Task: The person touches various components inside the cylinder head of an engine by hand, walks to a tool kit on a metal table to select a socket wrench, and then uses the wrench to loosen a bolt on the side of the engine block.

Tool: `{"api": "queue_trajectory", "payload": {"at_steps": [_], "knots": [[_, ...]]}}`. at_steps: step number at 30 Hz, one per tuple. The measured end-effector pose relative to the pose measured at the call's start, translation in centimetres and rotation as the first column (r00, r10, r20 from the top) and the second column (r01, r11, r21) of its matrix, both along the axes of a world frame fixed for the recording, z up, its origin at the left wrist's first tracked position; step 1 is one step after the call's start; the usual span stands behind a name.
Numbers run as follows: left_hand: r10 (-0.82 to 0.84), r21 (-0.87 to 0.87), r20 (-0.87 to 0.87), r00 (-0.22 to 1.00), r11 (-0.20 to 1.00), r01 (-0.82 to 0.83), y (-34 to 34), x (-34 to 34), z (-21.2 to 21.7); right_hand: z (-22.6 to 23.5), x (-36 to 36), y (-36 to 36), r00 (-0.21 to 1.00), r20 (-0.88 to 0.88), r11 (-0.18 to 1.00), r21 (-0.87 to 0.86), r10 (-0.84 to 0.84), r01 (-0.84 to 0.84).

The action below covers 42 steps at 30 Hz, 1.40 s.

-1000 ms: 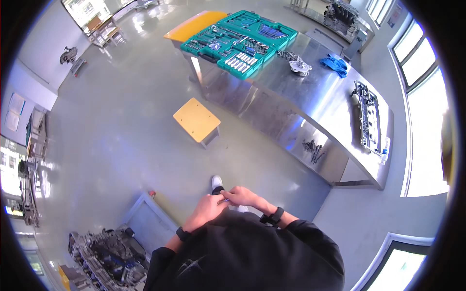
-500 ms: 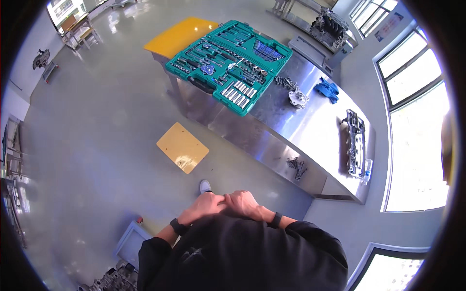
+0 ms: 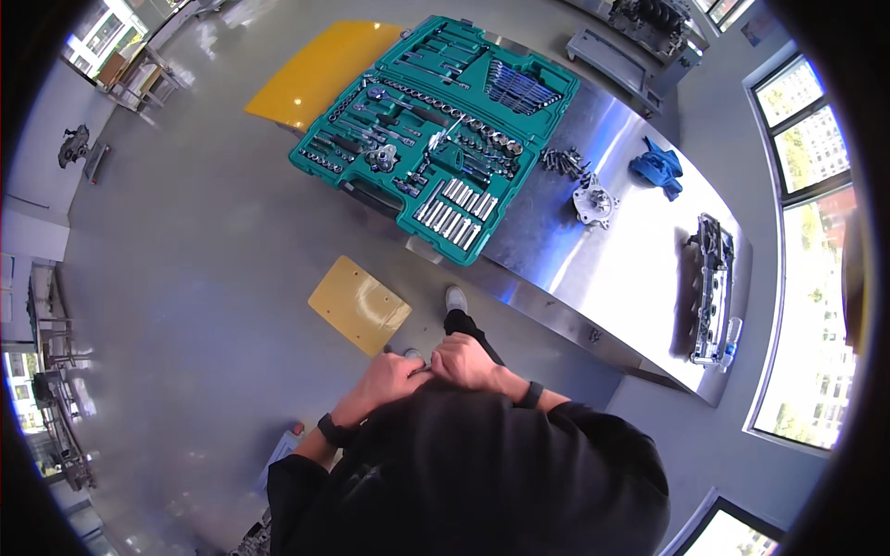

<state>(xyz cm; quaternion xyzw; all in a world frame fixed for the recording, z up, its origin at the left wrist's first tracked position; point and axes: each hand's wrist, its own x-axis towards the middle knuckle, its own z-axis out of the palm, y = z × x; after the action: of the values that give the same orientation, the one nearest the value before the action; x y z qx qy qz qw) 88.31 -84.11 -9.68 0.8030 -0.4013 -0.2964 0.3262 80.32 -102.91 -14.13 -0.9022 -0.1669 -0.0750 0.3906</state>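
Note:
Close in front of my black top (image 3: 501, 454), my left hand (image 3: 387, 381) and my right hand (image 3: 466, 360) meet with curled fingers. Both are closed; whatever lies between the fingertips, if anything, is hidden. Each wrist wears a dark band. Beyond them, out of reach of either hand, a green tool case (image 3: 298, 153) lies spread out on the metal workbench (image 3: 556, 255). It holds rows of sockets (image 3: 456, 208), ratchets and a fan of combination wrenches (image 3: 521, 88).
Right of the case lie loose bolts (image 3: 564, 163), a round metal housing (image 3: 594, 203), a blue cloth (image 3: 658, 169), a long engine part (image 3: 712, 292) and a plastic bottle (image 3: 731, 343). A yellow stool top (image 3: 360, 304) stands left of the bench; a yellow board (image 3: 315, 74) adjoins its far end.
The bench and tool case appear larger and closer, and my feet have shifted in a step. My hands stay together in front of me, fingers curled.

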Motion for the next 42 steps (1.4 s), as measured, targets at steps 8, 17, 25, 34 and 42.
{"api": "queue_trajectory", "payload": {"at_steps": [8,17,25,34,42], "knots": [[0.121,0.084,0.217,0.969,0.986,-0.142,-8.9,5.4,1.3,0.1,9.3,-9.1,0.999,0.027,1.0,0.001,0.02,-0.02],[0.168,0.136,-0.257,0.952,0.981,-0.137,-12.5,13.1,3.9,0.2,14.9,-12.5,0.998,0.013,0.971,0.228,0.065,-0.066],[0.022,0.075,-0.059,0.998,0.997,-0.017,-14.3,17.0,3.7,-0.1,18.2,-14.2,0.997,0.065,0.969,0.241,0.034,-0.048],[-0.108,0.09,-0.079,0.991,0.989,0.115,-14.3,28.9,3.2,0.7,26.0,-12.6,0.979,-0.001,0.966,0.162,-0.203,0.201],[0.107,0.071,-0.391,0.914,0.994,-0.086,-6.2,46.9,3.1,2.5,37.1,-17.7,0.473,-0.378,0.529,-0.054,-0.796,0.847]]}}
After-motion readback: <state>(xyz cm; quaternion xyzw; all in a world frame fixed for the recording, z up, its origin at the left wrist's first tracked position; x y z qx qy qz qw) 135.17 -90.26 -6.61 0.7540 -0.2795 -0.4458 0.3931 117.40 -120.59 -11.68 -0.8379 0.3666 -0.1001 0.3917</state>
